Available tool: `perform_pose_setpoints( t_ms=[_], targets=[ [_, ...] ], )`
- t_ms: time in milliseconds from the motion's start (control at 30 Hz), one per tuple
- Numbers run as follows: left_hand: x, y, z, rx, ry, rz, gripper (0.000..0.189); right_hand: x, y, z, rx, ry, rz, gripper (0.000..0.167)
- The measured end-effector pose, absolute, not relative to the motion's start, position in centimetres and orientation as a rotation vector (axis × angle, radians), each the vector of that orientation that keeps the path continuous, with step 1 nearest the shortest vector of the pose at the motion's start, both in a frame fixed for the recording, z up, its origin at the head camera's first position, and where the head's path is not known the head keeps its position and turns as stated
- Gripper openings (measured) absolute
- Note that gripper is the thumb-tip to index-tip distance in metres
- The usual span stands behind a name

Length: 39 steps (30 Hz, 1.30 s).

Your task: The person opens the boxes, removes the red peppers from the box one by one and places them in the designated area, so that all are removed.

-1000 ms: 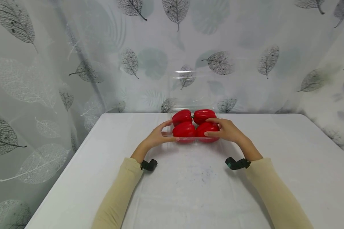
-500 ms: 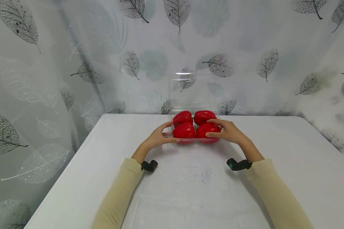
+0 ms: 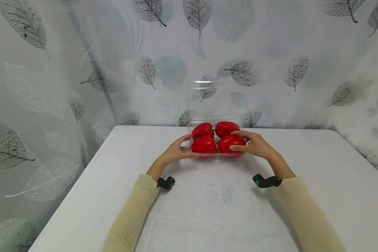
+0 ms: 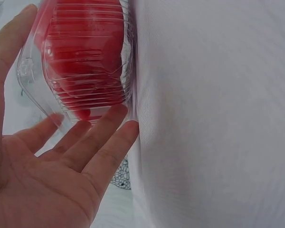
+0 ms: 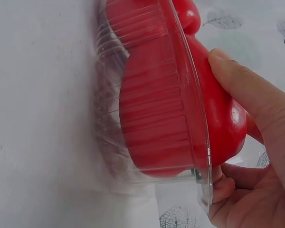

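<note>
Several red bell peppers sit in a clear plastic container [image 3: 218, 154] near the table's far edge. My right hand [image 3: 259, 146] grips the front right bell pepper [image 3: 224, 146], with the thumb on its near side and fingers behind. In the right wrist view that bell pepper [image 5: 218, 123] bulges above the container's rim [image 5: 203, 111], and some fingertips are hidden behind it. My left hand [image 3: 173, 153] is at the container's left end. The left wrist view shows its fingers extended against the container's ribbed wall [image 4: 88, 61], thumb near the rim.
The container's transparent lid [image 3: 203, 87] stands raised behind the bell peppers. A white cloth covers the table [image 3: 204, 213], with faint bluish marks in front of the container. A leaf-printed curtain [image 3: 176, 42] hangs behind and at the left.
The head view has shifted slightly. My right hand and the front right bell pepper have moved a touch to the right; my left hand stays at the container's left end.
</note>
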<state>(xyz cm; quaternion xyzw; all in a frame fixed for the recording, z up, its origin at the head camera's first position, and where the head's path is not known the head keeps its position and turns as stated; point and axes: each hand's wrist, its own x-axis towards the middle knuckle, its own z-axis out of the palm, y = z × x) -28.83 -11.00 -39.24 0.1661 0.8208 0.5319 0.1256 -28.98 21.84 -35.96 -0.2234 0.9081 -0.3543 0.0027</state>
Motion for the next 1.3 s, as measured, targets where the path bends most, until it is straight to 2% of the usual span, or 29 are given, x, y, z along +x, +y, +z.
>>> perform_pose_setpoints(
  t_ms=[933, 1167, 1300],
  targets=[
    [-28.66, -11.06, -39.05, 0.496, 2.398, 1.535, 0.088, -28.31, 22.53, -36.81, -0.685, 2.811, -1.309, 0.058],
    [-28.73, -11.04, -39.02, 0.479, 2.421, 1.529, 0.089, -28.12, 22.29, -36.55, -0.675, 2.802, -1.264, 0.075],
    [-28.82, -10.93, -39.14, 0.487, 2.404, 1.536, 0.089, -28.14, 22.47, -36.73, -0.672, 2.791, -1.292, 0.074]
  ],
)
